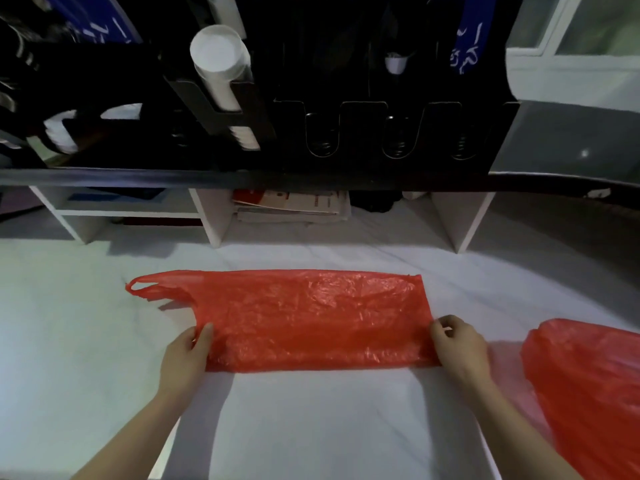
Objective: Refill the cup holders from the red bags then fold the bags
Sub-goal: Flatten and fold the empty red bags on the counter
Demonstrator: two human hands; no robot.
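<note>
Item, left: our left hand (pixel 188 348), thumb laid over the near left corner of the flattened red bag (pixel 311 320), pinching the plastic.

Item, centre: that bag, spread on the white surface (pixel 311 427). Its long axis runs left to right, with the handles trailing off to the far left and the bottom edge to the right. It lies just beyond both hands, each equally close to its own end.

Item, right of centre: our right hand (pixel 457 344), fingers curled onto the near right corner, gripping it.

Item, far right: a second red bag (pixel 588 375), crumpled, not yet folded.

Item, far row: a stack of white cups (pixel 221 64) at left, in the black cup holders (pixel 346 133).

We judge the coming fold carries the near long edge away toward the far edge, both hands travelling together.
</note>
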